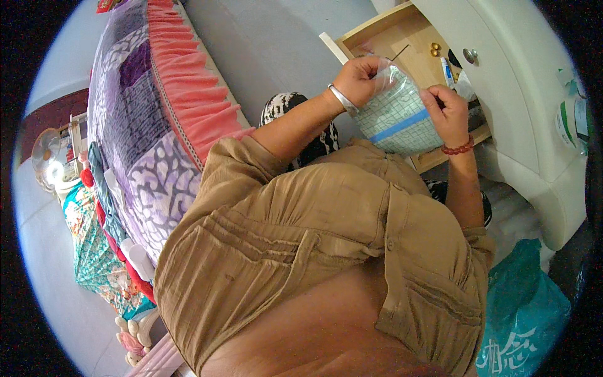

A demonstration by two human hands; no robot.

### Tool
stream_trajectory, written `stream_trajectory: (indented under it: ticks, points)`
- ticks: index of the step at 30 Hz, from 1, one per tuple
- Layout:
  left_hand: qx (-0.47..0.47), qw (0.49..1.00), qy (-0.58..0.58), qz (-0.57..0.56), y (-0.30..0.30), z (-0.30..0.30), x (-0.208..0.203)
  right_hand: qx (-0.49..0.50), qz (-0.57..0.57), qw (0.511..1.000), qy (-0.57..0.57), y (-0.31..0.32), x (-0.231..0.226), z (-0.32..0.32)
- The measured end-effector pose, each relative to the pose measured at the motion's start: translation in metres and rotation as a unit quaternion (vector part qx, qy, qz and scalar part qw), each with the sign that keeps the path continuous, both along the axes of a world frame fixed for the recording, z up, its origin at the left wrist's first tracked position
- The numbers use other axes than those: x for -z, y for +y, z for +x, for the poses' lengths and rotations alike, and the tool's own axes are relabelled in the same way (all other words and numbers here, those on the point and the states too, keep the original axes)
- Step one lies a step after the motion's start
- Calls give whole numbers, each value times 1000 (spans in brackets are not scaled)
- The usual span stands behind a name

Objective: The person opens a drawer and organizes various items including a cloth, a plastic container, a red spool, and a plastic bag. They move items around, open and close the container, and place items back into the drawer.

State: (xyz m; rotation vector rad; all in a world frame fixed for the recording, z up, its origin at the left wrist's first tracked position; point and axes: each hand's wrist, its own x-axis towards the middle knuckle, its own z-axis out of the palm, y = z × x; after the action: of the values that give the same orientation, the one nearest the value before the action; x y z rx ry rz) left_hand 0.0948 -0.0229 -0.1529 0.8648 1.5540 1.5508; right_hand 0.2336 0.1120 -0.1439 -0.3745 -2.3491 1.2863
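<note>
Both hands hold a clear plastic bag (392, 81) by its upper edge, over my lap and in front of an open drawer. Inside the bag lies something flat in pale green check with a blue stripe (399, 127), perhaps folded cloth. My left hand (359, 81), a silver bangle at its wrist, is closed on the bag's upper left edge. Opposite it, my right hand (447, 113), with a dark red bead bracelet, pinches the right edge between thumb and fingers. The bag covers part of the drawer.
The wooden drawer (411, 25) holds small gold-coloured round pieces (435, 49) and a white-and-blue tube (447, 72). A white cabinet door with a round knob (470, 56) stands at the right. To the left is a bed with a purple patterned cover (129, 94). A teal bag (524, 308) sits at the lower right.
</note>
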Motion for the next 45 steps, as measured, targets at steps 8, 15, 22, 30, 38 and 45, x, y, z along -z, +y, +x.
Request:
stream_trajectory:
  ticks: [8,15,22,30,38,45]
  points:
    - [-5,1000,-18,-8,-2,1,-5,-23,2,1000,-18,1,3,0]
    - [60,995,-81,20,-2,0,0,-32,-128,991,17,-4,-1,-4]
    - [82,995,-62,9,-1,-1,3,-70,-148,983,-88,-3,6,-4]
    - [-75,996,-47,11,-8,-25,-12,-33,-39,989,-137,19,8,11]
    - [-209,955,-206,51,-7,-44,-16,36,-225,973,-25,39,23,18]
    - [-200,956,-215,16,-7,-34,-17,-1,-443,894,72,36,14,15]
